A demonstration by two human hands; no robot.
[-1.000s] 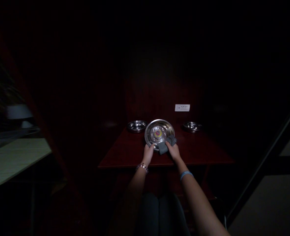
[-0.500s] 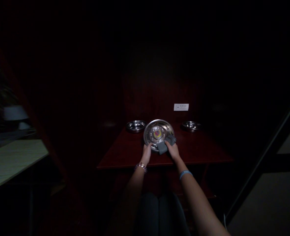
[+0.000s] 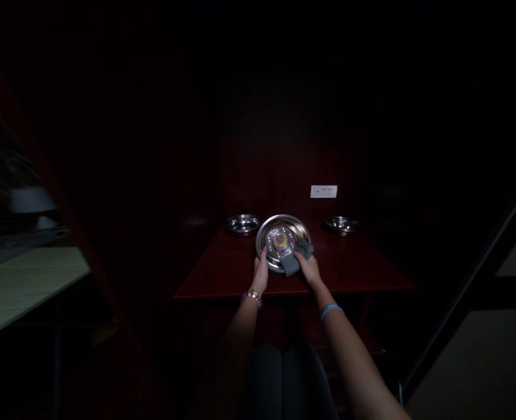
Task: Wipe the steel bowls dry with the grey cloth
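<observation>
A shiny round metal bowl (image 3: pixel 273 228), with a coloured sticker at the centre of its inside, is tilted up toward me above the front part of the table. My left hand (image 3: pixel 261 274) grips its lower left rim, thumb on the inner side and the other fingers mostly hidden behind. At the lower right rim, my right hand (image 3: pixel 308 268) is closed on a grey cloth (image 3: pixel 290 265), which is pressed against the bowl. Part of the cloth is bunched above the right thumb.
A dark red table (image 3: pixel 227 274) stands against a wall with a white power socket (image 3: pixel 323 191). One metal bowl (image 3: pixel 243 224) sits at its back left, another metal bowl (image 3: pixel 341 225) at its back right. Left of a partition is a pale tabletop (image 3: pixel 25 280). The room is dim.
My left thumb has moved up from the bowl's rim onto its inside. The bowl has turned slightly, its sticker now at another angle. The cloth stays in my right hand.
</observation>
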